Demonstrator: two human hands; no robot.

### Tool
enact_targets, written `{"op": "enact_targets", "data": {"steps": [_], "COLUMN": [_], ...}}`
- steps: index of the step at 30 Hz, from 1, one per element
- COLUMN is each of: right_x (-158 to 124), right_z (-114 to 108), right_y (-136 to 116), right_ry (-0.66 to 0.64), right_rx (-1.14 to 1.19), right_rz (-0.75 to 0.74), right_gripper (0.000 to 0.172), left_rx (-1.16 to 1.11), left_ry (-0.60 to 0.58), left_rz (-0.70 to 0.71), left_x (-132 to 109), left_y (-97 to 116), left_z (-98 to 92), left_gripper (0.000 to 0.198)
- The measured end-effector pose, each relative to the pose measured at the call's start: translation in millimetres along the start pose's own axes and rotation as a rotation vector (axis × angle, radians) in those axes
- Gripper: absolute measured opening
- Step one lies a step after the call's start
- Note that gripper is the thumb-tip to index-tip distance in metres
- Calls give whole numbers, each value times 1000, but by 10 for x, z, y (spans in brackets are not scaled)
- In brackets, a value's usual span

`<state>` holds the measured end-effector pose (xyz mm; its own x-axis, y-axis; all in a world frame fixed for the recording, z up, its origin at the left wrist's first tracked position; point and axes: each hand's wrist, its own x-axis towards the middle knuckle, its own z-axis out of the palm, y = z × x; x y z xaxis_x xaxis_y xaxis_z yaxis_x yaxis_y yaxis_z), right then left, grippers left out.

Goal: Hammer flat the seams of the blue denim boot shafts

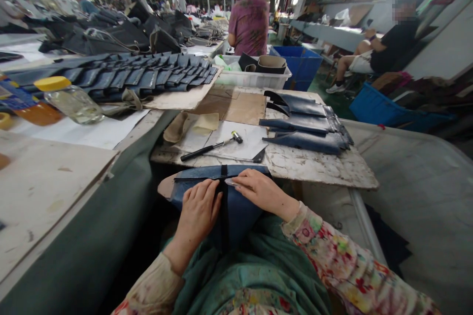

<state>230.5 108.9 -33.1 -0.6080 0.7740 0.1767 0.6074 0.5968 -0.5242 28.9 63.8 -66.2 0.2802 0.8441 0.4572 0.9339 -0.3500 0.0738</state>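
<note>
A dark blue leather piece [236, 209] with a black strip down its middle lies on my lap, over a tan form. My left hand [197, 211] rests on the piece left of the strip, fingers curled and pressed together against it. My right hand [260, 189] presses down on the right side near the top edge, fingers held together on the leather. A small hammer [212, 146] with a black handle lies on white paper on the worn board [321, 167] just beyond my hands.
A stack of blue leather pieces [306, 125] sits on the board's right. Rows of dark pieces [148, 76] cover the left table beside a yellow-capped jar [72, 101]. A white tub [254, 78] and blue bins [301, 61] stand behind. One person stands ahead, another sits at right.
</note>
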Motion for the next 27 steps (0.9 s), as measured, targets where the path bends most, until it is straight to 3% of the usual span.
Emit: {"op": "enact_targets", "data": {"steps": [7, 12, 16, 21, 27], "right_x": [43, 145, 174, 77, 37], "right_z": [-7, -71, -88, -38, 41], "right_y": [67, 114, 75, -61, -202], "right_ry": [-50, -119, -160, -106, -38], "right_rx": [66, 119, 13, -187, -222], "right_rz": [1, -11, -60, -66, 60], "right_gripper": [29, 28, 27, 28, 29], "left_rx": [-6, -118, -180, -156, -132], "left_ry": [-86, -102, -110, -127, -130], "left_rz": [-39, 25, 69, 149, 155], "left_x": [191, 266, 256, 210, 184], "left_y": [10, -11, -33, -65, -74], "left_z": [-63, -74, -70, -54, -18], "left_gripper": [20, 21, 23, 23, 24]}}
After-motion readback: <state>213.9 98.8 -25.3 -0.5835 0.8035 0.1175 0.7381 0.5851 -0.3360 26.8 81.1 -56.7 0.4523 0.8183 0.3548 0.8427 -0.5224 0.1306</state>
